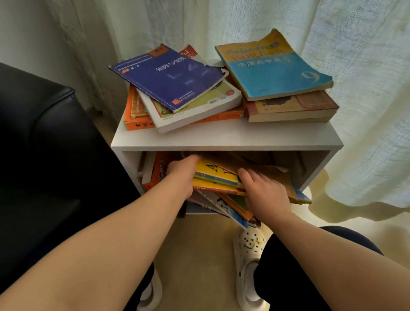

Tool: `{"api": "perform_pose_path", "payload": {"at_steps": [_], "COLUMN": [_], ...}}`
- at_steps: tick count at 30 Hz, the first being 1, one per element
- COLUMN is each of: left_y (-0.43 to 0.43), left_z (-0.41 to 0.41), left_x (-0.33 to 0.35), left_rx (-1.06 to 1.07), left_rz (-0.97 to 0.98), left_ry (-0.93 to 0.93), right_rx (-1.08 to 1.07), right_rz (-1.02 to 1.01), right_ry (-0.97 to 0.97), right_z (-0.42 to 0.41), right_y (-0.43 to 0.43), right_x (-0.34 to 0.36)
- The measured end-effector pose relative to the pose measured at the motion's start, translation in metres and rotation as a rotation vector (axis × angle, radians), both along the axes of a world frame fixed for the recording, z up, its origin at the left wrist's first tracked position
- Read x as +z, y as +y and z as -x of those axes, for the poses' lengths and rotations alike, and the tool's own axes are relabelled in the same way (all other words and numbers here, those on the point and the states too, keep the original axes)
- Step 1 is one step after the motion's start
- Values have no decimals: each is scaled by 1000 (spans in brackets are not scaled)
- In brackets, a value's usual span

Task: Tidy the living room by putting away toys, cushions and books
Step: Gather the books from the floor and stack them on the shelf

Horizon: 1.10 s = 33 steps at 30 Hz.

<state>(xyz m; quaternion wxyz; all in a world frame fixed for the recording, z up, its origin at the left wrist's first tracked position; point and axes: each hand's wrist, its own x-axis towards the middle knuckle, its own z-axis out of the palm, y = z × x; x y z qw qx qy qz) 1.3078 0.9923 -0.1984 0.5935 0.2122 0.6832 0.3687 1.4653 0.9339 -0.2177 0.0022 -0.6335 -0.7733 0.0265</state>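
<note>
A white open-fronted side table (224, 138) stands by the curtain. On top lie two piles of books: a dark blue book (167, 76) over white and orange ones at the left, a light blue and yellow book (273, 67) over brown ones at the right. Inside the compartment a slanted heap of yellow and orange books (215, 176) spills past the front edge. My left hand (183, 169) reaches into the compartment at the heap's left side; its fingers are hidden. My right hand (264, 190) lies on the heap's right side with its fingers curled over the books.
A black leather sofa arm (31, 135) stands close on the left. Pale curtains (372, 91) hang behind and to the right, pooling on the floor. My feet in white clogs (248, 263) stand on the light wooden floor in front of the table.
</note>
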Motion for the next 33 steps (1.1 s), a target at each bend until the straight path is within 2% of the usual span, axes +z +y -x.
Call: {"api": "perform_pose_path", "payload": {"at_steps": [7,13,15,18,21,33], "left_y": [34,58,63,57,53,74], "left_z": [2,-3,-7,-10,-13,-47], "left_x": [-27,-62,-82,-116,-136,-180], "left_rx": [-55,27,19,-76,-113,-40], "left_rz": [35,-92,-34,151,251,263], "left_ry": [-120,-212,-95,116,133,14], "right_rx": [-4,-72,-135,-129,-125,-152], "right_rz": [95,-3,152,360,541,390], "right_ry": [-41,-115,-81,-14,7,10], "right_z": [-1,-5,1,12,23,0], "right_y": [39,73,82,84,78,100], "right_x": [-27,-43,-58,-95,-121,-150]}}
